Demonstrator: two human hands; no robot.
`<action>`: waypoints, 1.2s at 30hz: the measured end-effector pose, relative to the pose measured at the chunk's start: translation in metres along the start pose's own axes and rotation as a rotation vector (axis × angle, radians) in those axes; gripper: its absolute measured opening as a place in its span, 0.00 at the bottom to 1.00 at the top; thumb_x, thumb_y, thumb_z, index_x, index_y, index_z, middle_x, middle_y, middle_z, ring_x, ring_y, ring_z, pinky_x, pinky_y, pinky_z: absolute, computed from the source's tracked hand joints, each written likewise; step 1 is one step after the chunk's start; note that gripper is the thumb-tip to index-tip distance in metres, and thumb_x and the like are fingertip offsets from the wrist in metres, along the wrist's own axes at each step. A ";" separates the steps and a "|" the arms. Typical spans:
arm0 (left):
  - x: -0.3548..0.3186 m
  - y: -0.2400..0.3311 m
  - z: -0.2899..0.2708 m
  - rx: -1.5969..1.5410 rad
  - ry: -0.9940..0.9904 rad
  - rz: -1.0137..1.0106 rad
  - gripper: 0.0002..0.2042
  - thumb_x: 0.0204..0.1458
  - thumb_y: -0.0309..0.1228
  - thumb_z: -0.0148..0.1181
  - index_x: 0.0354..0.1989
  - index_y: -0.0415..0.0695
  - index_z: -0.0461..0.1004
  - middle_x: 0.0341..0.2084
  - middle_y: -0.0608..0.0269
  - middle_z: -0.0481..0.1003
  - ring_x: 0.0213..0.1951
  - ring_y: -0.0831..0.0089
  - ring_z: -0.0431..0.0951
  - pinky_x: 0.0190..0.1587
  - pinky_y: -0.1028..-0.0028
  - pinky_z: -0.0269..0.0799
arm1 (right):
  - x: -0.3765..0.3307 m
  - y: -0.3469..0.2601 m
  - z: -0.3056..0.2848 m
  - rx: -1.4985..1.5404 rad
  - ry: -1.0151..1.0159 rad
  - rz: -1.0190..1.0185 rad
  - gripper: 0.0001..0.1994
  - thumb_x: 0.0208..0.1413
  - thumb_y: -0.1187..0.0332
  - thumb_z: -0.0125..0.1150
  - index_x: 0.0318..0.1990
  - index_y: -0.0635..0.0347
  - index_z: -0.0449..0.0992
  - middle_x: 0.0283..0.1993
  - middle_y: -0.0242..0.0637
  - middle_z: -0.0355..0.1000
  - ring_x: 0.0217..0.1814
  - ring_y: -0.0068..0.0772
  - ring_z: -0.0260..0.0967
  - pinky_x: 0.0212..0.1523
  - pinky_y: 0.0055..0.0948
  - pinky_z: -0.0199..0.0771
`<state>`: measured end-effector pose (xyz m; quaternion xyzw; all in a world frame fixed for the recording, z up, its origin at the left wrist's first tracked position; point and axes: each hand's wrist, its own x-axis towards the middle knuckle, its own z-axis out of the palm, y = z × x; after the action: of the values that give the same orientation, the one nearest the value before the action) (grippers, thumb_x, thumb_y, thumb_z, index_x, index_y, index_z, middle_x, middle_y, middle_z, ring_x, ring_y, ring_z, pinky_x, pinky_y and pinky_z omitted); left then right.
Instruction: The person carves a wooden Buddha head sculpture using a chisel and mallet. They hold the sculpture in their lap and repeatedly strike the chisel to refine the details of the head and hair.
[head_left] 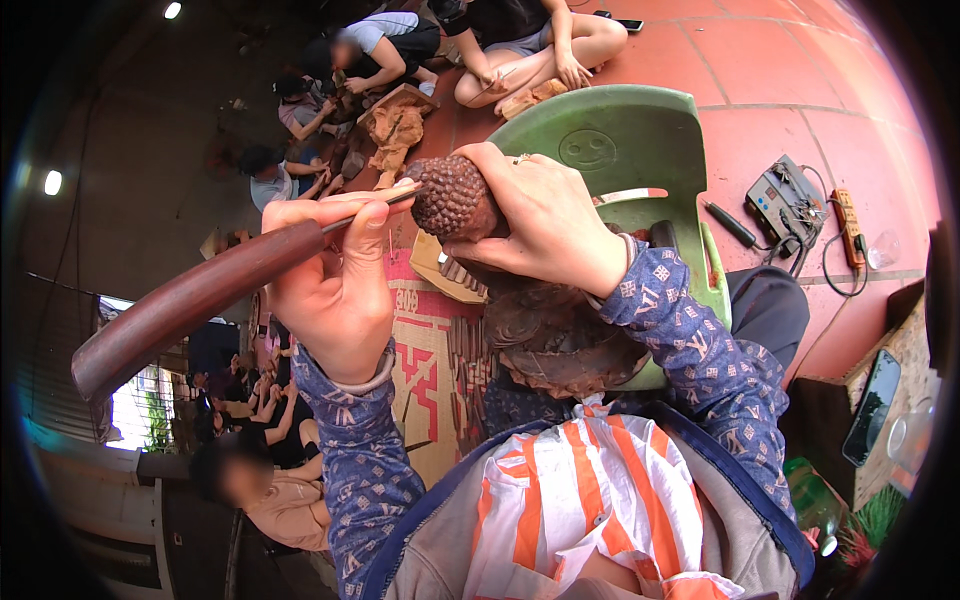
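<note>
My left hand [335,285] grips a carving tool with a long dark-red wooden handle [190,300]; its thin metal tip touches the left side of a brown carved figure's knobbly head [452,196]. My right hand [540,220], with a ring on one finger, wraps around that head from the right and steadies it. The figure's body [560,345] rests on my lap below the hand, partly hidden by my blue patterned sleeve.
A green plastic chair [620,140] stands just behind the figure. A small grey device with cables [788,205] lies on the red tiled floor at right. Several people sit working on the floor at the top and lower left. A phone [872,405] lies at right.
</note>
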<state>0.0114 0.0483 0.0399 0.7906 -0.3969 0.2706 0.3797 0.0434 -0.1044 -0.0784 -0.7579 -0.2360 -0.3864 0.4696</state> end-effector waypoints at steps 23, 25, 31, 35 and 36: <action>0.002 0.013 0.007 0.241 -0.054 0.104 0.04 0.54 0.16 0.60 0.36 0.34 0.72 0.34 0.55 0.75 0.35 0.70 0.79 0.39 0.75 0.76 | -0.001 0.001 0.000 0.000 0.006 -0.002 0.33 0.40 0.55 0.73 0.53 0.58 0.65 0.35 0.42 0.74 0.36 0.50 0.73 0.38 0.41 0.71; 0.000 0.012 0.009 0.234 -0.035 0.107 0.04 0.54 0.16 0.60 0.36 0.33 0.72 0.34 0.55 0.75 0.36 0.69 0.79 0.40 0.74 0.76 | -0.001 0.002 0.000 0.010 0.008 -0.005 0.33 0.40 0.55 0.72 0.53 0.58 0.65 0.35 0.42 0.75 0.36 0.50 0.73 0.38 0.41 0.71; 0.005 0.022 0.011 0.433 -0.090 0.238 0.03 0.55 0.19 0.60 0.34 0.35 0.71 0.31 0.56 0.77 0.34 0.69 0.80 0.39 0.74 0.75 | -0.001 0.000 0.002 0.015 0.013 -0.025 0.33 0.41 0.55 0.72 0.53 0.59 0.65 0.35 0.42 0.75 0.36 0.50 0.73 0.38 0.41 0.71; 0.012 0.035 0.015 0.597 -0.148 0.252 0.04 0.54 0.21 0.63 0.30 0.37 0.73 0.27 0.61 0.76 0.27 0.71 0.78 0.32 0.74 0.72 | -0.001 0.001 -0.001 0.012 -0.004 -0.009 0.33 0.41 0.56 0.72 0.53 0.59 0.65 0.35 0.43 0.75 0.36 0.50 0.73 0.38 0.41 0.71; 0.013 0.035 0.015 0.644 -0.159 0.243 0.04 0.54 0.22 0.63 0.30 0.38 0.73 0.26 0.60 0.74 0.27 0.69 0.77 0.32 0.73 0.71 | -0.001 0.001 -0.001 0.014 0.002 -0.006 0.33 0.41 0.56 0.72 0.53 0.59 0.65 0.35 0.43 0.75 0.36 0.50 0.73 0.38 0.41 0.71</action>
<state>-0.0091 0.0163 0.0548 0.8353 -0.4107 0.3628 0.0439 0.0432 -0.1060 -0.0790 -0.7535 -0.2403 -0.3870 0.4740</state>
